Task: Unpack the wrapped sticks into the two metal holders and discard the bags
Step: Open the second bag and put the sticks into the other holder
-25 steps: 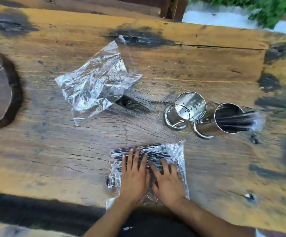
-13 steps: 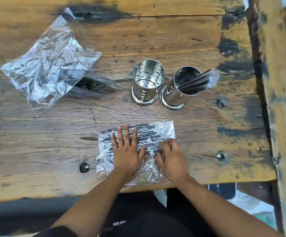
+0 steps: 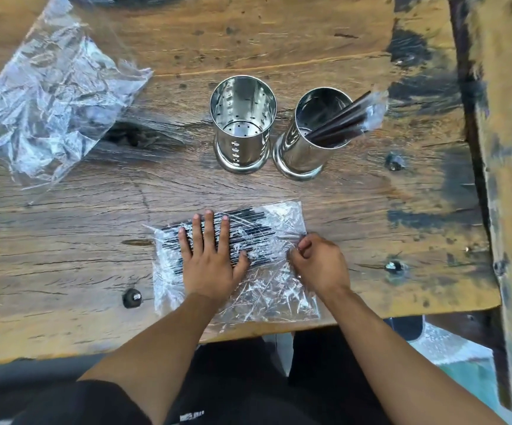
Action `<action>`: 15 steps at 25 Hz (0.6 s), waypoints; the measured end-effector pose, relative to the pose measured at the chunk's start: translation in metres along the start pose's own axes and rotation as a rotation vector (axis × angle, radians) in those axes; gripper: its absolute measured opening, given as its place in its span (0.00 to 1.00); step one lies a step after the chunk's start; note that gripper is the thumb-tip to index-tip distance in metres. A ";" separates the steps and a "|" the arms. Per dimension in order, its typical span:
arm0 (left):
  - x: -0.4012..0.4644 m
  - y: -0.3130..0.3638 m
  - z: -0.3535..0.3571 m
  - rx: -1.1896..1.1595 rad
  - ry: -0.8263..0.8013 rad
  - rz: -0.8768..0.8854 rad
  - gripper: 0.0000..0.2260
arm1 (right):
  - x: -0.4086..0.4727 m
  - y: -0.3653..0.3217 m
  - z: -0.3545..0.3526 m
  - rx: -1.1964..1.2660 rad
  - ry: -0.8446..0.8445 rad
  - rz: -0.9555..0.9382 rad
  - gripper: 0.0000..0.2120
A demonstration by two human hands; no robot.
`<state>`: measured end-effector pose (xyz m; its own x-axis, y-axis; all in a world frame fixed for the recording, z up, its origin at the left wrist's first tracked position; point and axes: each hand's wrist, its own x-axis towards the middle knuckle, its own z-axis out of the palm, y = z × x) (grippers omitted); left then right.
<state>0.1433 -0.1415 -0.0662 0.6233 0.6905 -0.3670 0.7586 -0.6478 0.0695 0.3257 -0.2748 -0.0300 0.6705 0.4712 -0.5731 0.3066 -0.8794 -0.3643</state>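
A clear plastic bag (image 3: pixel 274 297) holding several dark wrapped sticks (image 3: pixel 248 228) lies flat at the table's near edge. My left hand (image 3: pixel 210 256) presses on it, palm down, fingers spread over the sticks. My right hand (image 3: pixel 317 262) pinches the bag's right side with curled fingers. Two perforated metal holders stand upright behind the bag: the left holder (image 3: pixel 242 148) has nothing in it, the right holder (image 3: pixel 302 154) contains several wrapped sticks (image 3: pixel 346 118) leaning out to the right.
A crumpled empty clear bag (image 3: pixel 49 96) lies at the far left on the wooden table (image 3: pixel 64 246). Bolt heads stud the tabletop near the bag (image 3: pixel 132 297) and right of it (image 3: pixel 394 266). A wooden beam (image 3: pixel 506 179) runs along the right side.
My right hand went from lying flat on the bag to pinching its right side. My left hand stays pressed on the sticks. The camera tilted down and closer.
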 end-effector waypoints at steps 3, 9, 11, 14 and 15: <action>-0.001 0.000 -0.001 0.000 -0.007 0.002 0.37 | 0.003 0.004 -0.013 0.090 -0.092 -0.012 0.07; 0.000 0.000 0.003 -0.009 0.027 0.006 0.36 | 0.004 0.013 -0.027 0.049 -0.101 -0.042 0.07; 0.001 -0.002 0.006 -0.019 0.049 -0.004 0.36 | 0.005 0.019 -0.031 0.066 -0.071 -0.022 0.06; 0.001 -0.001 0.009 -0.026 0.076 -0.004 0.37 | 0.006 0.035 -0.040 0.068 0.012 0.044 0.08; 0.001 -0.002 0.009 -0.027 0.084 -0.004 0.37 | 0.006 0.039 -0.043 0.078 0.023 0.056 0.08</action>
<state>0.1410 -0.1428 -0.0745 0.6329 0.7186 -0.2883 0.7655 -0.6366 0.0938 0.3703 -0.3094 -0.0161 0.7006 0.4189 -0.5777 0.2153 -0.8959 -0.3885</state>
